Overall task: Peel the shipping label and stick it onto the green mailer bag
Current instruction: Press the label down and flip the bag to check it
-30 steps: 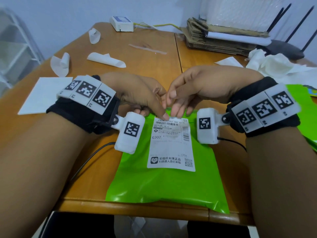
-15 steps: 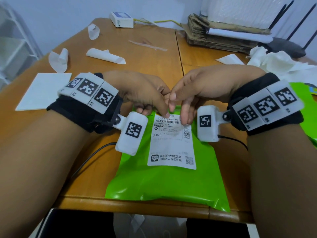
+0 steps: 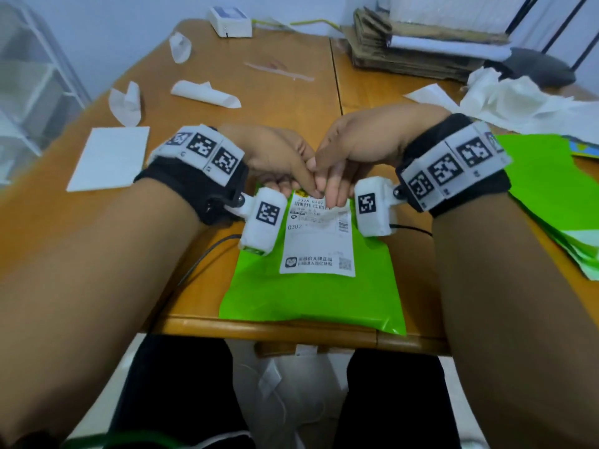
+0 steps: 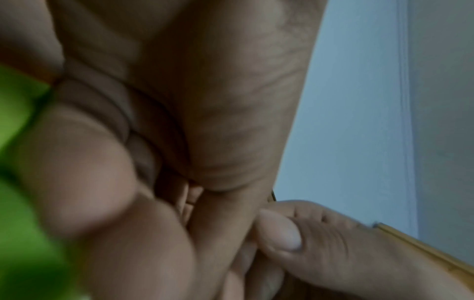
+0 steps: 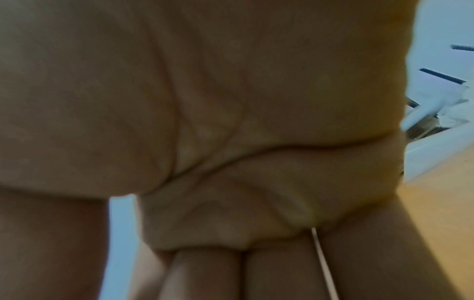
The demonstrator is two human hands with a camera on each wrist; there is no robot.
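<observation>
A green mailer bag (image 3: 311, 296) is laid flat on the near edge of the wooden table (image 3: 278, 102), its near edge overhanging the table edge slightly. A white shipping label (image 3: 319, 244) is seen lying on the bag, printed side up, its near end flat against the green surface. The far end of the label is lifted and creased, and it is there that both hands are brought together.

The left hand (image 3: 275, 157) is curled, thumb and forefinger closed in a pinch at the far edge of the label. The right hand (image 3: 359, 147) is likewise curled, fingertips (image 3: 334, 192) pointed down and closed on the same far edge; a thin white edge is seen between its fingers in the right wrist view. The two hands are touching at the fingertips. In the left wrist view the left thumb is seen pressed against the right thumb (image 4: 282, 233), with green at the left margin; whether label or backing is held cannot be told.

Elsewhere on the table: curled white backing strips (image 3: 204, 94) at the far left, a flat white sheet (image 3: 110, 157) on the left, a stack of cardboard (image 3: 411, 50) at the far right, crumpled white paper (image 3: 512, 98) on the right, and further green mailers (image 3: 557, 202) stacked at the right.
</observation>
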